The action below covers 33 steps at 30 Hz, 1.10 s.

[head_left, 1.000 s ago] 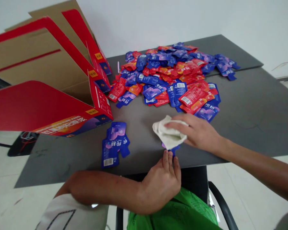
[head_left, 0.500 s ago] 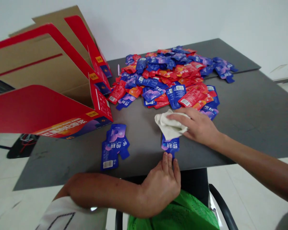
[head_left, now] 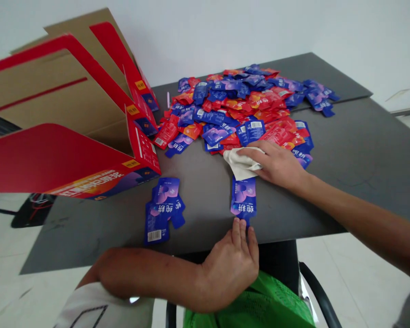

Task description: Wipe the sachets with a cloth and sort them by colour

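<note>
A blue-and-purple spout pouch [head_left: 243,196] lies flat near the table's front edge. The fingertips of my left hand [head_left: 234,259] press on its lower end and hold it there; the thumb is hidden. My right hand [head_left: 280,165] grips a folded white cloth [head_left: 241,163], which rests at the pouch's upper end and hides that edge. Just beyond the cloth spreads a big heap of red and blue pouches [head_left: 239,105]. To the left, a few blue pouches [head_left: 166,207] overlap in a small stack on the table.
Two open red cardboard boxes, the nearer box [head_left: 68,155] and the farther box [head_left: 136,73], stand at the left of the grey table [head_left: 355,155]. A pale pen-like stick [head_left: 168,99] is by the heap. Beneath the table's front edge shows a chair armrest [head_left: 319,294].
My right hand has slid the white cloth away from me along the pouch, uncovering more of its printed face. My left hand stays at the lower end.
</note>
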### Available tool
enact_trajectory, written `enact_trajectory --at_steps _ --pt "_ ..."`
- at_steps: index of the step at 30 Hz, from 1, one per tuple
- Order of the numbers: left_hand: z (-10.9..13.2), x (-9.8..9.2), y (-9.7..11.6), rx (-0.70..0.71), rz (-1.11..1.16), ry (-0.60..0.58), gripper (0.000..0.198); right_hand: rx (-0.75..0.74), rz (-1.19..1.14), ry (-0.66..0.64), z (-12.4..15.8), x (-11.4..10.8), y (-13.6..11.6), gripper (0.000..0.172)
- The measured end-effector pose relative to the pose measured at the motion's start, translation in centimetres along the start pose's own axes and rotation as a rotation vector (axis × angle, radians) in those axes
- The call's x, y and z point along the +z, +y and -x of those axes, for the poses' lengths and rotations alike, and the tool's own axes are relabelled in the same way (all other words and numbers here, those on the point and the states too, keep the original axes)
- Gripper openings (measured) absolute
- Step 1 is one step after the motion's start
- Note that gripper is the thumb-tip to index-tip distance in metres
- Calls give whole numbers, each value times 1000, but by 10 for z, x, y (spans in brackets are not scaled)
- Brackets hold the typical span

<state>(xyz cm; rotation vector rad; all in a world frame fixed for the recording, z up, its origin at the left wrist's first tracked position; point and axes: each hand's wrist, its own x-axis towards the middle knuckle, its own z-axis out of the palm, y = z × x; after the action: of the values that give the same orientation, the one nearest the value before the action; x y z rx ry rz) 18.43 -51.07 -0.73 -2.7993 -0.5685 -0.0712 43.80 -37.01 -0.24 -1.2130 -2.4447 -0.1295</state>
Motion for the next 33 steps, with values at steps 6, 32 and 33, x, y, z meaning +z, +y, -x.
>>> enact_trajectory --at_steps 6,32,33 --pt "-2 -5 -1 -30 46 -48 41 -174 -162 -76 48 -14 -68 41" --pt "-38 11 -37 -89 112 3 55 246 -113 429 1 -22 4 40" --pt "-40 13 -36 -109 121 4 57 258 -119 423 2 -21 7 39"
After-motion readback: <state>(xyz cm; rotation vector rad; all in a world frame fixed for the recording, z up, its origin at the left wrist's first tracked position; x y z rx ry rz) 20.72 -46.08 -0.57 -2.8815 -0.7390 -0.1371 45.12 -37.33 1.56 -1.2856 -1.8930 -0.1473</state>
